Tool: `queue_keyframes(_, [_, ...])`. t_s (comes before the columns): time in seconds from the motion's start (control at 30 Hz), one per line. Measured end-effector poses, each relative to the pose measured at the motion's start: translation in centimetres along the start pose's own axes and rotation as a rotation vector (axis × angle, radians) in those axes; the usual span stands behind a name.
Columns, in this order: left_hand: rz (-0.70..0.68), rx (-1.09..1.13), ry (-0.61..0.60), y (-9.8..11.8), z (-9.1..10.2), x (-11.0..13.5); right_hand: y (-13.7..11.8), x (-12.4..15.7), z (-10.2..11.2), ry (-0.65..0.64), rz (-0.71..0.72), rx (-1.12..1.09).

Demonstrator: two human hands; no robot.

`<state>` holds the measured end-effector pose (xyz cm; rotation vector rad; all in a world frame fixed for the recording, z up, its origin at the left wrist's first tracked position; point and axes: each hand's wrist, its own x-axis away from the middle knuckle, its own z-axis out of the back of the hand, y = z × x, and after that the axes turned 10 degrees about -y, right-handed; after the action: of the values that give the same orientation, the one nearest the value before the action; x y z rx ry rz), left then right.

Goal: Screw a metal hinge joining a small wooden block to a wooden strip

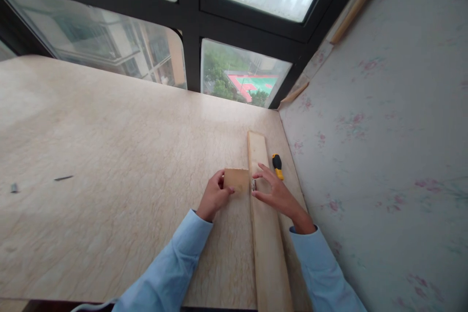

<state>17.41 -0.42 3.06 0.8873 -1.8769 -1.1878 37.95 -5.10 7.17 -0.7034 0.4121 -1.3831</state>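
My left hand (214,198) grips the left edge of a small square wooden piece (237,179) and holds it against the side of a long wooden plank (265,234). The plank lies along the right side of the marble-patterned table (109,156). My right hand (276,192) rests on the plank with fingers curved, thumb and forefinger pinching a small metal part (253,185) at the joint between the two woods. Both arms wear light blue sleeves.
A screwdriver with a yellow and black handle (278,166) lies just right of the plank, near the floral-papered wall (383,156). Two small dark items, a screw-like bit (64,178) and another (13,187), lie far left. Dark-framed windows (190,24) stand behind the table.
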Motion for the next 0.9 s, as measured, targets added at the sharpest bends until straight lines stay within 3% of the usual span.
queue_keyframes(0.47, [0.248, 0.242, -0.068, 1.4, -1.2, -1.3, 1.1, 0.1, -0.4, 0.013, 0.063, -0.075])
queue_keyframes(0.6, [0.265, 0.21, 0.017, 1.2, -1.5, -1.2, 1.2, 0.2, -0.6, 0.028, 0.061, -0.085])
queue_keyframes(0.9, [0.226, 0.194, 0.055, 0.4, -2.7, -1.4, 1.6, 0.2, -0.8, 0.033, 0.086, -0.086])
